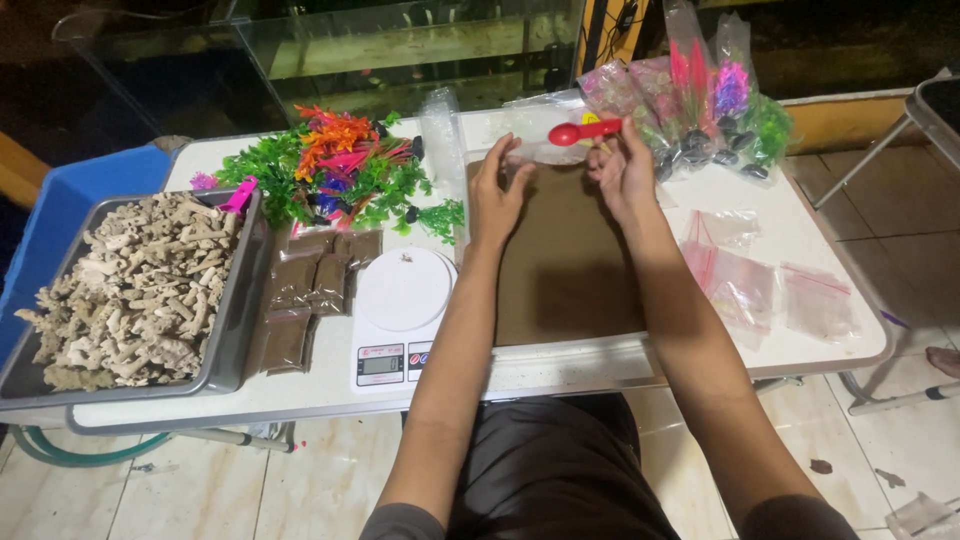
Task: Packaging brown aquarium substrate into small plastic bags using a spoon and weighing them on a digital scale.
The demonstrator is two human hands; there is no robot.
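Red spoon (583,130) being pinched in right hand (622,172); left hand (497,195) gripping clear bag (540,155), keeping mouth wide over brown sand tray (565,270), advisably.

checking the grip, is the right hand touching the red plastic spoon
Touching. The head view shows the right hand raised above the tray of brown sand, its fingers closed on the handle end of the red plastic spoon, with no gap between them.

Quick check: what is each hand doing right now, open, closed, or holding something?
Left hand: fingers pinch a clear plastic bag over the tray of brown sand.
Right hand: closed on a red spoon.
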